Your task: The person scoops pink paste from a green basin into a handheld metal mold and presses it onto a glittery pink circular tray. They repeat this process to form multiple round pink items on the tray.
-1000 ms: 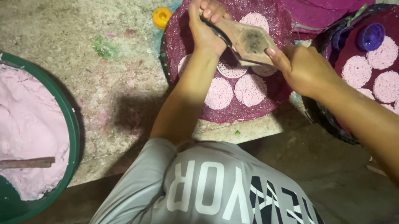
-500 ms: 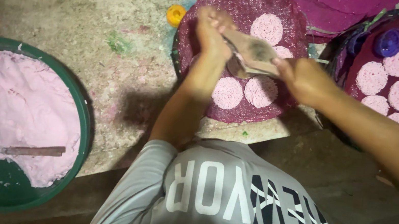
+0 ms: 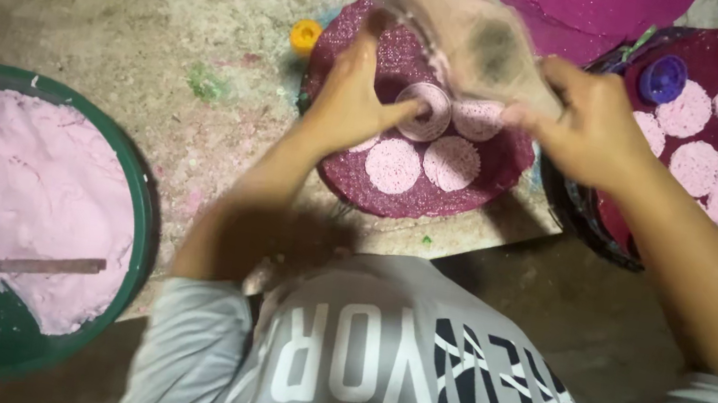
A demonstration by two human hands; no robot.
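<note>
- The left hand [image 3: 354,99] is pressing down on a small round ring mould [image 3: 423,111], its grip closed around the ring's near edge with the fingertips on the rim.
- The ring mould is sitting on a round purple mat [image 3: 483,172], beside three pink discs [image 3: 393,165] that are lying flat on the same mat.
- The right hand [image 3: 596,122] is holding a flat pale scraper [image 3: 481,47]; its grip is clamped on the scraper's near end, and the blade is blurring with motion above the mat.
- The scraper is hanging just above and behind the ring mould; whether they are touching cannot be told.
- A second purple tray [image 3: 614,226] is lying to the right, carrying more pink discs and a purple cap [image 3: 664,78].
- A yellow cap [image 3: 305,36] is lying on the rough worktop [image 3: 124,23] just left of the mat.
- A green basin [image 3: 142,201] is sitting at the far left, holding pink dough [image 3: 19,185] with a stick [image 3: 36,264] lying across it.
- The person's grey shirt [image 3: 374,370] is filling the bottom of the view.
</note>
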